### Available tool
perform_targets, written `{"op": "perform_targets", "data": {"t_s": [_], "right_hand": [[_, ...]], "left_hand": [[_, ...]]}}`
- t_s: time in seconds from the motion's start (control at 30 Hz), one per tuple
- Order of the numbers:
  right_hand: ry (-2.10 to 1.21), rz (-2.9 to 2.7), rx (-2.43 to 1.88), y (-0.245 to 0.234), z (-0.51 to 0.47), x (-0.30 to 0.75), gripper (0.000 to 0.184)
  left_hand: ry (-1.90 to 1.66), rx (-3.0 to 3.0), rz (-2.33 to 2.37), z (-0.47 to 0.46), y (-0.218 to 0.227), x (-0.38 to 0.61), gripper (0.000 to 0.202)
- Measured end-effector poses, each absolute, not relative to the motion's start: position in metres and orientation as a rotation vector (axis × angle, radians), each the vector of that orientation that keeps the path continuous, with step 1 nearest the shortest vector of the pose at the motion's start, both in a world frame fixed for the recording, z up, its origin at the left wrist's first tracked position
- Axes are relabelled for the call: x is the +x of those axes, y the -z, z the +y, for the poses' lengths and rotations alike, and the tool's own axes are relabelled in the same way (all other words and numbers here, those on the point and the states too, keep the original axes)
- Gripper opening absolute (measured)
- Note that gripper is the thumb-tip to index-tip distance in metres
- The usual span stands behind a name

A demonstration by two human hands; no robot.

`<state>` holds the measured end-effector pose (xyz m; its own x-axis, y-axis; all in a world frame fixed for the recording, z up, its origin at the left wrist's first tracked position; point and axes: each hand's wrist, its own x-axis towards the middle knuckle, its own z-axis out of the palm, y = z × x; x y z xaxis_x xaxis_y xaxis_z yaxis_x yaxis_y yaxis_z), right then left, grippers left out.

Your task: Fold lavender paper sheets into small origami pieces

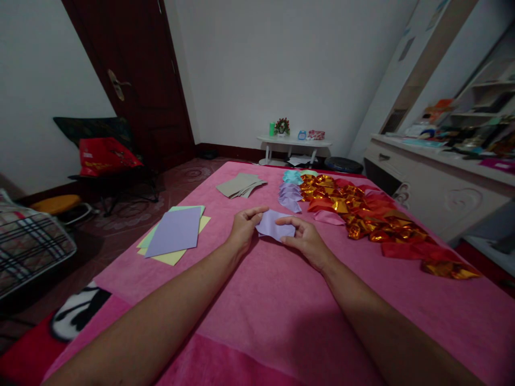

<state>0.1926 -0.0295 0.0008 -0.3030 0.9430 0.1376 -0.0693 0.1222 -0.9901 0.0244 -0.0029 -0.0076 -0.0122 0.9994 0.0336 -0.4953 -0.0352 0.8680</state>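
Note:
A small, partly folded sheet of lavender paper point(275, 225) is held up just above the pink cloth point(257, 300). My left hand point(246, 228) pinches its left edge, thumb and fingers closed. At the right edge my right hand point(304, 238) grips it between thumb and index finger. Further left lies a stack of lavender paper point(175, 231) over green and yellow sheets. Beyond my hands is a fanned pile of grey-beige paper point(240, 185). Folded lavender pieces point(289, 196) sit just past the held sheet.
Rows of folded gold foil pieces point(360, 212) and red ones point(418, 250) cover the right side. Blue folded pieces point(292, 177) are at the back. A white side table point(295, 141) stands by the wall, a chair with a red bag point(105, 155) at left, a cabinet point(438, 177) at right.

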Motion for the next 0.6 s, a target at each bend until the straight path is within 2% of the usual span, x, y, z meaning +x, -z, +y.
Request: {"op": "perform_targets", "data": {"t_s": [0.2, 0.27, 0.4, 0.6], "right_hand": [[-1.288, -1.494, -0.929, -0.0034, -0.0320, 0.1923, 0.022], [-1.266, -1.466, -0.918, -0.0053, -0.0329, 0.1916, 0.025], [-1.281, -1.421, -0.933, -0.0058, -0.0330, 0.1903, 0.047], [-1.283, -1.436, -0.987, -0.0003, -0.0299, 0.1904, 0.029]], "left_hand": [[-1.441, 0.844, 0.808, -0.0034, 0.0064, 0.0244, 0.031], [-1.452, 0.843, 0.817, -0.0017, 0.0080, 0.0237, 0.032], [-1.468, 0.842, 0.820, 0.0006, 0.0104, 0.0227, 0.033], [-1.492, 0.790, 0.816, -0.0008, 0.0074, 0.0237, 0.031]]}}
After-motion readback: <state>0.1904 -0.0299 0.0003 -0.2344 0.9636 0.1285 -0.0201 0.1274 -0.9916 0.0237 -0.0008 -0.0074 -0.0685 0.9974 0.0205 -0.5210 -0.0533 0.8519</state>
